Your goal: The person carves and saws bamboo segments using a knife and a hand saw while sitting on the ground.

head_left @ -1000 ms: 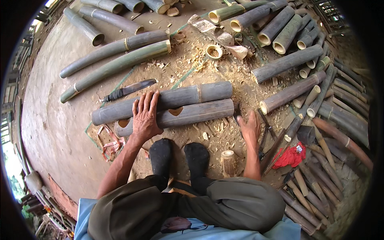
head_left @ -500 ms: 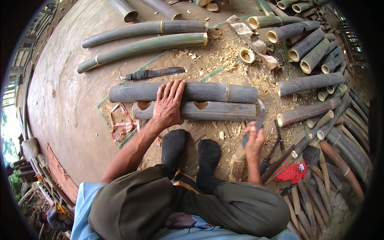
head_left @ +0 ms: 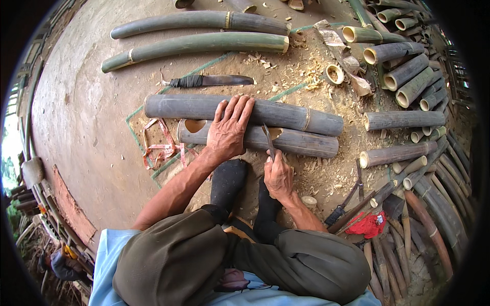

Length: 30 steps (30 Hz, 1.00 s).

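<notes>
Two grey-green bamboo tubes lie side by side before me, tilted slightly down to the right. My left hand (head_left: 228, 130) presses across both, its fingers curled over the far tube (head_left: 178, 108) and its palm covering part of the near tube (head_left: 309, 144). Two notches are cut in the near tube: one left of my left hand, one to its right. My right hand (head_left: 279, 177) is closed round a small knife, its dark blade (head_left: 268, 136) pointing up at the right notch's left side. The fist hides the knife's handle. Whether the blade touches the bamboo I cannot tell.
Beyond the tubes lies a wrapped-handled knife (head_left: 217, 80), then two long bamboo poles (head_left: 204, 44). Shavings (head_left: 316, 71) litter the ground. Cut bamboo (head_left: 403, 120) is piled along the right, near a red cloth (head_left: 366, 225). Tangled pink-white strip (head_left: 166, 148) lies at left.
My right hand has brought the knife leftward from beyond the near tube's right end to its right notch. My left hand stays on the tubes, which now appear more tilted as the view has shifted.
</notes>
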Motion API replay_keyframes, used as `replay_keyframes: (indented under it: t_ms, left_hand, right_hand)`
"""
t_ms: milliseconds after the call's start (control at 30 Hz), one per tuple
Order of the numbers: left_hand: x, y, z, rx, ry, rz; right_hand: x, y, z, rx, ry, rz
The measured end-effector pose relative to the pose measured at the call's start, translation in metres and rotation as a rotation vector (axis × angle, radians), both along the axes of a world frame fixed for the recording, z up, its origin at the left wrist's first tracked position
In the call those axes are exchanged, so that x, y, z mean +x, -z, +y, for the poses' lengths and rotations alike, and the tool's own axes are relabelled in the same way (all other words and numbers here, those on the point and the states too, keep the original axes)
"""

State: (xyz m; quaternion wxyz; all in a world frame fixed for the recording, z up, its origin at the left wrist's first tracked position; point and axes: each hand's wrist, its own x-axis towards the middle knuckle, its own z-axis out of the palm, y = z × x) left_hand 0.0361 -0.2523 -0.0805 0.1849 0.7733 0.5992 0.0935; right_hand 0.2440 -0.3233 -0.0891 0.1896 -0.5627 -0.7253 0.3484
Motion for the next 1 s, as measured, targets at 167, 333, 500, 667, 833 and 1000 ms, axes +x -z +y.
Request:
replay_keyframes:
  t_ms: [167,333,500,667,833,1000]
  left_hand:
    - [0.0,0.001,0.001,-0.005,0.0,-0.014]
    - [0.0,0.006,0.0,0.04,0.003,0.008]
    - [0.001,0.008,-0.001,0.067,0.004,0.003]
    - [0.001,0.002,0.002,0.015,-0.006,-0.016]
    - [0.004,-0.001,0.002,-0.006,-0.006,0.0]
    - [0.002,0.001,0.002,0.012,-0.006,0.006]
  right_hand:
    - [0.001,0.004,0.0,0.027,-0.011,-0.024]
    - [-0.004,0.0,0.001,-0.029,0.021,-0.095]
    - [-0.012,-0.019,0.009,-0.082,0.043,-0.147]
    - [-0.008,-0.027,0.017,-0.179,0.034,-0.151]
    - [0.018,-0.019,-0.004,-0.071,0.184,0.075]
    - [0.031,-0.008,-0.003,-0.015,0.193,0.021]
